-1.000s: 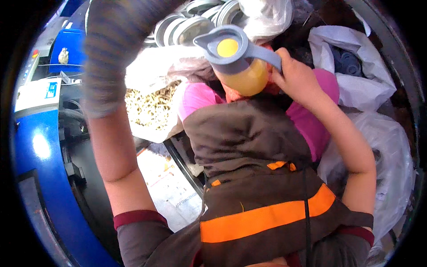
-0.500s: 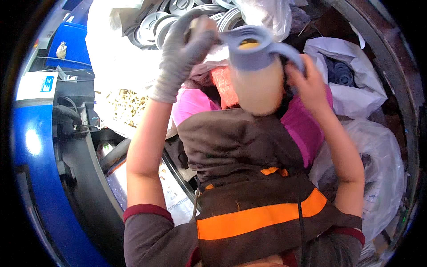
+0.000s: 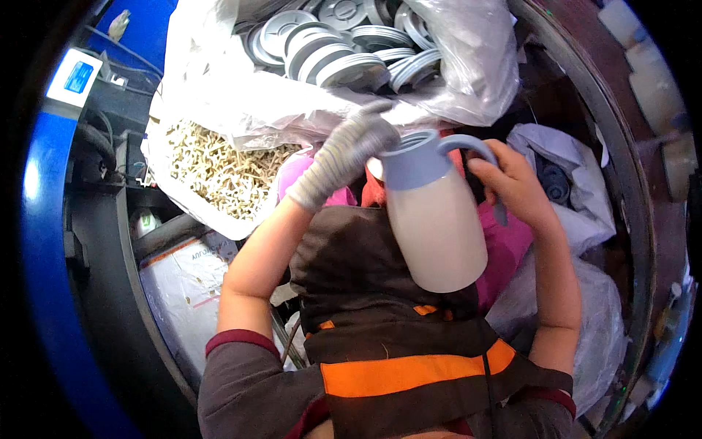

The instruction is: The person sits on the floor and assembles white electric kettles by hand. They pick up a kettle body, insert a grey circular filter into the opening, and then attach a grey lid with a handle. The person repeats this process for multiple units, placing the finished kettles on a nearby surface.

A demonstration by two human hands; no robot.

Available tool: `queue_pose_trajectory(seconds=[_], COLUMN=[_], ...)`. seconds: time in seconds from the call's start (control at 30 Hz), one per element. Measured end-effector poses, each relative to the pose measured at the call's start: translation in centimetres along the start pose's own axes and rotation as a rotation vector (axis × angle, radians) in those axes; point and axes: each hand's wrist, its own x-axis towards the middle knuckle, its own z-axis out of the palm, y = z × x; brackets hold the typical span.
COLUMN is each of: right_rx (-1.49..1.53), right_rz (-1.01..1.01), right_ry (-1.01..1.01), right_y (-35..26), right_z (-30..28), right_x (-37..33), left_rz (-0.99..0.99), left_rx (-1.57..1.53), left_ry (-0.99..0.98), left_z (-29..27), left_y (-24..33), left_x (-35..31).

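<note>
Clear plastic bag of grey lids (image 3: 344,44) above the cream jug (image 3: 435,219), right hand (image 3: 512,186) curled round its blue-grey handle, gloved left hand (image 3: 347,154) (fingers closed) gripping the jug's top rim.

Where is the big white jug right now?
In the head view, the white jug is right of centre, over the apron, right hand on its handle, gloved left hand at its top.

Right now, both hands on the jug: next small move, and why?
Probably seat the left hand on the blue-grey top: the gloved fingers sit at its rim, while the right hand grips the handle and steadies the cream jug.
</note>
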Motion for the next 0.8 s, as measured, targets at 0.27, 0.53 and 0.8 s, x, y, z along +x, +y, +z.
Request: queue_pose_trajectory(seconds=[0.27, 0.53, 0.8], right_rx=[-0.825, -1.404, -1.556], right_rz=[-0.726, -0.246, 0.041], right_ry=[0.206, 0.31, 0.02], right_y=[-0.8, 4.1, 1.5], right_z=[4.0, 2.3, 3.2], right_x=[18.1, 20.9, 22.9], left_rz=[-0.414, -0.513, -0.38], left_rx=[-0.061, -0.669, -1.066], left_ry=[0.136, 0.727, 0.936], left_z=[-2.6, -8.2, -6.7], left_y=[2.0, 2.7, -1.5], left_x=[-6.7, -13.0, -14.6])
